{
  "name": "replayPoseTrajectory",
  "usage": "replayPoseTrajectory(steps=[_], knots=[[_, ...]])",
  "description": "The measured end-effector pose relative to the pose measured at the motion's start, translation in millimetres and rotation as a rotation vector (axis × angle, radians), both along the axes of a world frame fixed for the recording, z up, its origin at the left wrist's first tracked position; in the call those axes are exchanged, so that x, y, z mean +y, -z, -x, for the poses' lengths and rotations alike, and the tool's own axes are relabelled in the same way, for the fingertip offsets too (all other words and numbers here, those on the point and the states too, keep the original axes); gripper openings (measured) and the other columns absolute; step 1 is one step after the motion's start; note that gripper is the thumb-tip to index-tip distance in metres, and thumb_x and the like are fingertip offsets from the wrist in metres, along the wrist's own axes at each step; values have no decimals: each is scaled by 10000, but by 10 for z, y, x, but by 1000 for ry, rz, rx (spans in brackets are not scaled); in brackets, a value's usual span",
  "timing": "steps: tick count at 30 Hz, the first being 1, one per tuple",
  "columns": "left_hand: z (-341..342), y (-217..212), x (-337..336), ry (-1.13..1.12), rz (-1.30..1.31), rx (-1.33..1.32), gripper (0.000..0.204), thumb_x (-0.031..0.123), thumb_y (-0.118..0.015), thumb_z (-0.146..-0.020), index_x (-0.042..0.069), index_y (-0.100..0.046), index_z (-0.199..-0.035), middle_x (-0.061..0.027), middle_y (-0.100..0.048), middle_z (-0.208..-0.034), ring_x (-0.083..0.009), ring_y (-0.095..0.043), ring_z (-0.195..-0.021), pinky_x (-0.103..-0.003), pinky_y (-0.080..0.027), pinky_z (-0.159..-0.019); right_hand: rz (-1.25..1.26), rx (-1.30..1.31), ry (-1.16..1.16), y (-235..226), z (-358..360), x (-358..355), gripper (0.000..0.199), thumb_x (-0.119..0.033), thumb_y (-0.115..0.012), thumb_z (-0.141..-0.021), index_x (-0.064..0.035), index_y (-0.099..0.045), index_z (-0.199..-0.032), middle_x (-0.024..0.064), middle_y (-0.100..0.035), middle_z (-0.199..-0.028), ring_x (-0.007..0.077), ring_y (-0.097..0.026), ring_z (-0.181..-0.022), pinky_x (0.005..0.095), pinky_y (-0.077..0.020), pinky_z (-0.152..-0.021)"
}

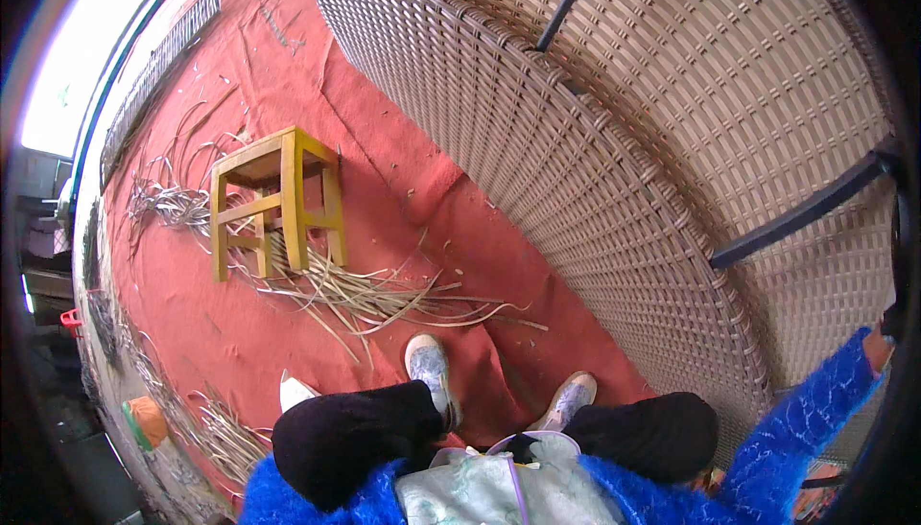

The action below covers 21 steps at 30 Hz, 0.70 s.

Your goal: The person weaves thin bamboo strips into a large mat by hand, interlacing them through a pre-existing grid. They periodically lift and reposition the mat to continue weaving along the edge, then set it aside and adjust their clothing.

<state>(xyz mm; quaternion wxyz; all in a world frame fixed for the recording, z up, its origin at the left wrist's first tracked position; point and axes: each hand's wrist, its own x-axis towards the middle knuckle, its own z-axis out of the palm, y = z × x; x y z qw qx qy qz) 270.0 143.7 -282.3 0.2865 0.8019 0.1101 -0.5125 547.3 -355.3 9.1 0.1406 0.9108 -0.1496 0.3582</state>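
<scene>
A large woven wicker furniture piece [537,151], brown-grey with dark metal bars [801,223], leans over the right half of the head view. My right arm in a fuzzy blue sleeve [811,420] reaches up along its right side. Only the wrist and a bit of my right hand [877,347] show, beside the dark frame at the picture's rim; its fingers are hidden there. My left hand is out of the picture; just part of the blue left sleeve [331,494] shows at the lower edge, behind my dark-clad knee [350,439].
A yellow wooden stool [293,194] stands on the red floor covering [403,141]. Loose flat strips [374,295] lie under and around it, and another bundle [230,441] lies at lower left. An orange-and-green object [146,422] sits at the left. My shoes [429,370] are near the strips.
</scene>
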Motion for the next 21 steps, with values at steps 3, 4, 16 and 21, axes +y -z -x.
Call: replayPoseTrajectory(steps=[3,4,16,21], knots=[[24,30,73,-19,-17,-2,369,400,-547,-893,129,-623,-1131,-164,-642,-1044,-328,-653,-949,-426,-514,-818,-171,86,-138,-80,-70,-248,457,-442,-626,-880,9,-663,-946,190,-642,-892,319,-591,-768,437,-429,-718],[31,35,90,-26,-20,-3,365,397,-549,-893,127,-624,-1127,-164,-643,-1040,-326,-653,-947,-425,-515,-816,-240,116,-197,-131,-101,-364,434,-405,-619,-897,12,-650,-1013,185,-645,-966,304,-598,-845,426,-428,-788],[39,67,262,-82,-45,-34,316,352,-573,-890,109,-640,-1079,-162,-648,-992,-303,-660,-925,-404,-522,-790,-393,190,-64,-183,-207,-986,745,-675,-566,-816,-82,-597,-1267,172,-621,-1224,341,-591,-1117,390,-440,-962],[73,27,294,-111,-47,-43,296,334,-583,-888,101,-647,-1059,-161,-650,-973,-294,-663,-916,-396,-525,-779,-198,121,-84,-270,-145,-721,664,-647,-554,-844,-137,-601,-1267,152,-628,-1211,351,-601,-1088,405,-456,-933]])
